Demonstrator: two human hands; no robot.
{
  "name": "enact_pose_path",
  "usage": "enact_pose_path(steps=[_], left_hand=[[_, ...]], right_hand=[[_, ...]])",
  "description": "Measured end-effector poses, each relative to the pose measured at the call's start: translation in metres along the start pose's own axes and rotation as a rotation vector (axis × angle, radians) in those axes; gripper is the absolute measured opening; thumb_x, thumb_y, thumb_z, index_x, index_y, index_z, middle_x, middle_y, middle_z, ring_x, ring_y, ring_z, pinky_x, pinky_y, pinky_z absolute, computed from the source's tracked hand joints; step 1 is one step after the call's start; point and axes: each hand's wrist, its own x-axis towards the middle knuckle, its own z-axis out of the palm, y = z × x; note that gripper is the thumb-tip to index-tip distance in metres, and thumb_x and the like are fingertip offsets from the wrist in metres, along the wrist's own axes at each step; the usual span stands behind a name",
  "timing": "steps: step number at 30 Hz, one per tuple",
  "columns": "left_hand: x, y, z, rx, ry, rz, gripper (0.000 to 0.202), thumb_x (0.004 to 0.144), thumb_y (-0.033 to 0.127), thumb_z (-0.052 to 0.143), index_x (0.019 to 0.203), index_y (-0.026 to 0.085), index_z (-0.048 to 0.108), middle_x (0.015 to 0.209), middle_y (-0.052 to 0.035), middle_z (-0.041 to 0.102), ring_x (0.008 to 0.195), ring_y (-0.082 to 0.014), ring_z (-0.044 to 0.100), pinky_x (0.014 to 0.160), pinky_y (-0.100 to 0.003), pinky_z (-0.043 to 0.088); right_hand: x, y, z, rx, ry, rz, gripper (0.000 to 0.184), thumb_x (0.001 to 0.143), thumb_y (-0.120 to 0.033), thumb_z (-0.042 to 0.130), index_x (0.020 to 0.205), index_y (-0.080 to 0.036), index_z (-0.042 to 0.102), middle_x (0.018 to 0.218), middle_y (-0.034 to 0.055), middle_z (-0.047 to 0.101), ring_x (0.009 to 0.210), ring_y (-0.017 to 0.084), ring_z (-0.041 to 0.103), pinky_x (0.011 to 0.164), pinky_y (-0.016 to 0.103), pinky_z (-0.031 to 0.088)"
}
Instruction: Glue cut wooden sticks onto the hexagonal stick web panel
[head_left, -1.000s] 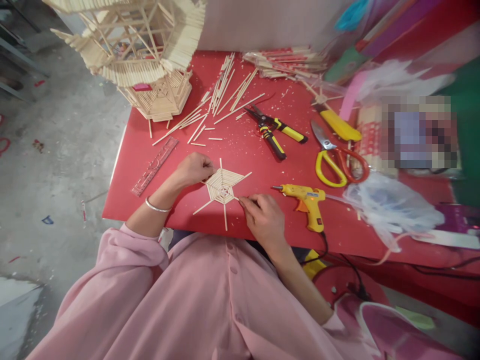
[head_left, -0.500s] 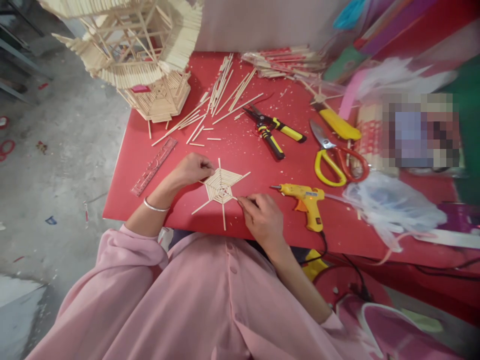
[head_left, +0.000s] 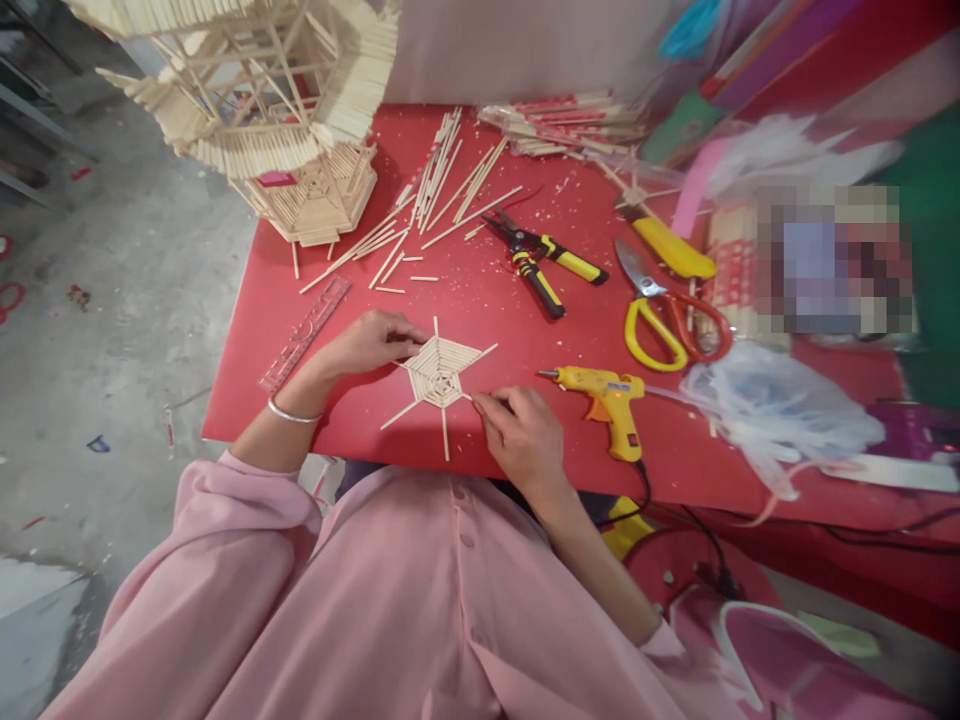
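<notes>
A flat hexagonal web of thin wooden sticks (head_left: 437,372) lies on the red table (head_left: 247,370) in front of me. My left hand (head_left: 367,343) rests with its fingers pressed on the web's left edge. My right hand (head_left: 517,435) pinches a short stick at the web's lower right corner. A yellow glue gun (head_left: 607,393) lies just right of my right hand, nozzle pointing left.
Loose sticks (head_left: 439,190) are scattered at the back. Black-and-yellow cutters (head_left: 541,262), yellow scissors (head_left: 660,310), a ruler (head_left: 304,320), a clear plastic bag (head_left: 780,415) and a tall stick model (head_left: 262,110) also sit on the table. The floor (head_left: 112,300) drops off left.
Both hands stay on the stick web. The view has drifted slightly, so everything sits a little further left.
</notes>
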Motion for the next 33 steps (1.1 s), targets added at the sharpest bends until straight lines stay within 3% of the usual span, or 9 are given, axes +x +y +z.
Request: enact_pose_path(steps=[3,7,19,23,33], left_hand=[[-0.004,-0.002,-0.015,0.097,-0.125,0.155,0.026,0.083,0.028,0.072,0.106,0.018,0.08,0.096,-0.0061,0.073,0.084,-0.0148,0.067,0.08,-0.026,0.054],[-0.005,-0.004,-0.024,0.17,-0.184,0.216,0.031,0.086,0.03,0.073,0.115,0.021,0.079,0.103,-0.0066,0.072,0.09,-0.0152,0.066,0.085,-0.026,0.052],[-0.007,-0.006,-0.021,0.174,-0.178,0.236,0.039,0.091,0.034,0.07,0.129,0.023,0.073,0.1,-0.0053,0.069,0.085,-0.0137,0.064,0.08,-0.024,0.051],[-0.007,-0.006,-0.021,0.185,-0.164,0.273,0.036,0.092,0.036,0.07,0.124,0.022,0.075,0.097,-0.0053,0.068,0.083,-0.0136,0.063,0.08,-0.024,0.05],[-0.01,-0.005,-0.019,0.214,-0.162,0.304,0.035,0.093,0.024,0.064,0.126,0.024,0.074,0.092,-0.004,0.066,0.081,-0.0137,0.063,0.08,-0.025,0.051]], right_hand=[[0.0,0.0,0.001,-0.004,-0.002,0.008,0.024,0.098,-0.016,0.057,0.108,-0.024,0.077,0.086,0.0043,0.067,0.083,0.017,0.056,0.073,0.029,0.043],[0.0,0.0,0.001,0.004,0.004,0.011,0.022,0.098,-0.016,0.057,0.105,-0.023,0.077,0.086,0.0045,0.067,0.083,0.017,0.057,0.075,0.029,0.044],[-0.001,0.0,0.001,0.056,0.023,0.028,0.02,0.098,-0.016,0.058,0.104,-0.022,0.076,0.085,0.0045,0.065,0.082,0.018,0.054,0.074,0.029,0.042],[-0.001,0.0,0.001,0.054,0.008,0.033,0.021,0.098,-0.016,0.057,0.105,-0.023,0.076,0.086,0.0045,0.065,0.082,0.018,0.055,0.074,0.029,0.042],[-0.003,0.001,0.001,0.066,-0.009,0.045,0.023,0.098,-0.017,0.056,0.107,-0.023,0.077,0.088,0.0055,0.066,0.083,0.018,0.055,0.075,0.03,0.043]])
